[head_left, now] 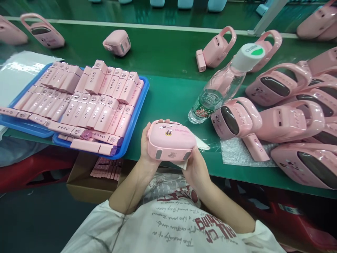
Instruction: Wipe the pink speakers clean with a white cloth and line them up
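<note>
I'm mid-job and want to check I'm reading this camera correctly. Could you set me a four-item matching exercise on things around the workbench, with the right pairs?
Things:
1. Centre-front pink device
2. Clear bottle
3. Cardboard box
4. Bubbly clear sheet

Places or states:
A. Below the edge of the green bench
B. Partly under a pink bar
C. Held between the left hand and the right hand
D. Topped with a white cap

Right pairs: 1-C, 2-D, 3-A, 4-B
</note>
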`<state>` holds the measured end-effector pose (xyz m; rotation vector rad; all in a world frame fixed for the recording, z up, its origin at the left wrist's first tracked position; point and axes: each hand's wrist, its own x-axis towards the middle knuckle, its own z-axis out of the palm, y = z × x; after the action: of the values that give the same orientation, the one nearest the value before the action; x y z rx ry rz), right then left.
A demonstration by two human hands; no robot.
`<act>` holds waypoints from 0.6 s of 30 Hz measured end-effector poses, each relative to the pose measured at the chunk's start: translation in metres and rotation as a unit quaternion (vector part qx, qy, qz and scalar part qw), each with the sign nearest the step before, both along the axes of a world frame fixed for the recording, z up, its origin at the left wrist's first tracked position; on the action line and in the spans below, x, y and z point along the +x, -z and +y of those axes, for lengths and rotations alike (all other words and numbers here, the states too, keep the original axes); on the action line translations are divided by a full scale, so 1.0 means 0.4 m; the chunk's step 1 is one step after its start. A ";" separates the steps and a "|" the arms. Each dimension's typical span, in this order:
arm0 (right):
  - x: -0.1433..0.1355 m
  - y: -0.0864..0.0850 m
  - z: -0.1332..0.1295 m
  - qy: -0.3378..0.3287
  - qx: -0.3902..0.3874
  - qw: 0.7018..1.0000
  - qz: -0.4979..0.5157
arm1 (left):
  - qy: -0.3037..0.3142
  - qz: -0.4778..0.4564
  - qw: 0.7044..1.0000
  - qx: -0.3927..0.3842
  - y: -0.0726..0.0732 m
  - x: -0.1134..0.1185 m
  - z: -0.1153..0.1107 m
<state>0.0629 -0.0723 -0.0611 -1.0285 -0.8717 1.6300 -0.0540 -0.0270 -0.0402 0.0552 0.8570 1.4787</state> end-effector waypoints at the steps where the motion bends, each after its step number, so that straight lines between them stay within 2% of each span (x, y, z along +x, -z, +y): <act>1: 0.002 -0.017 0.017 -0.007 -0.038 0.998 0.042 | 0.019 0.013 1.000 0.015 0.003 -0.003 0.000; 5: 0.017 -0.054 0.071 -0.030 -0.108 0.990 0.088 | 0.135 0.093 0.982 0.096 0.007 -0.024 -0.003; 7: 0.022 -0.051 0.082 -0.020 -0.094 0.992 0.086 | 0.156 0.166 0.970 0.082 0.009 -0.039 -0.010; 10: 0.025 -0.028 0.074 0.016 0.031 0.999 0.032 | 0.138 0.307 0.940 0.049 0.027 -0.066 -0.033; 13: 0.032 -0.008 0.054 0.055 0.206 0.971 -0.111 | 0.149 0.391 0.900 0.125 0.060 -0.093 -0.064; 15: 0.040 -0.010 0.048 0.028 0.295 0.938 -0.181 | 0.181 0.412 0.875 0.179 0.081 -0.109 -0.078; 18: 0.055 -0.031 0.064 -0.043 0.375 0.895 -0.236 | 0.199 0.430 0.856 0.208 0.094 -0.118 -0.085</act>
<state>0.0851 -0.0468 -0.0487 -0.8235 -1.7222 0.9427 -0.1013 -0.0611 -0.0779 1.2283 1.1143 1.1872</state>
